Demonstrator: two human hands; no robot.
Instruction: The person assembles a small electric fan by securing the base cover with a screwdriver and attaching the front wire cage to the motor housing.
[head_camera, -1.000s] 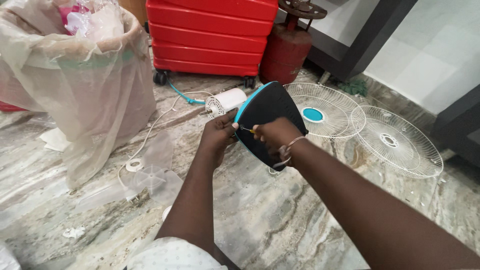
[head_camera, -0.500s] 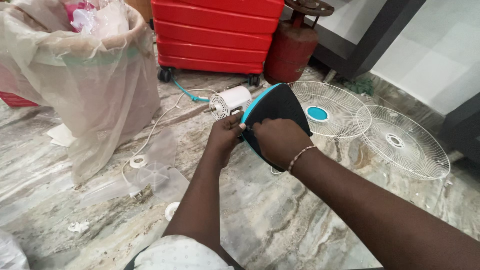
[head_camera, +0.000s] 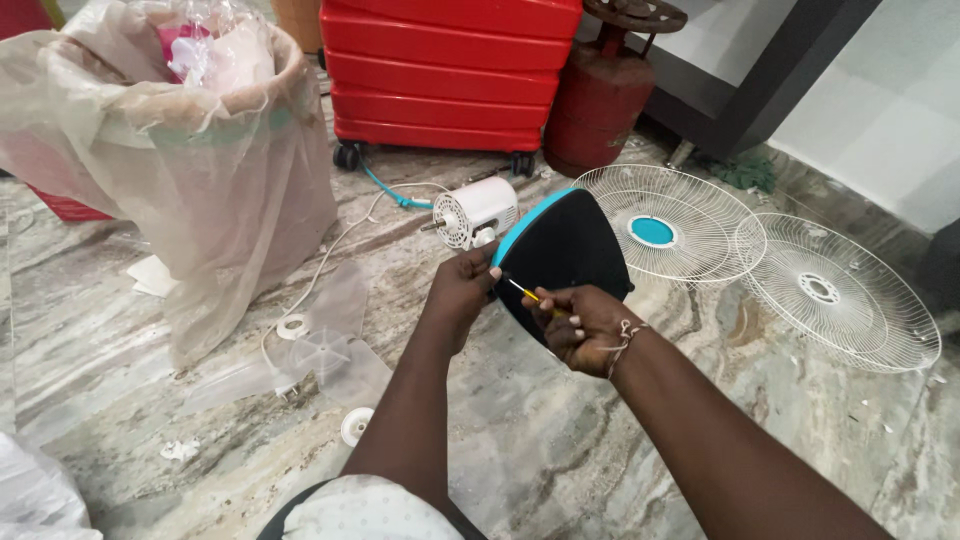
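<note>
A person's left hand grips the tilted black-and-teal fan base while the right hand pinches a small yellow-handled screwdriver against it above a marble floor.

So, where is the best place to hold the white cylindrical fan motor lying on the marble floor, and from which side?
Probably grip the white cylindrical fan motor around its smooth round body, coming from above. It lies on its side, with the thin shaft pointing left and a cable trailing off, so both ends are poor holds.

Two wire fan grilles, one fan motor, one red suitcase.
</note>
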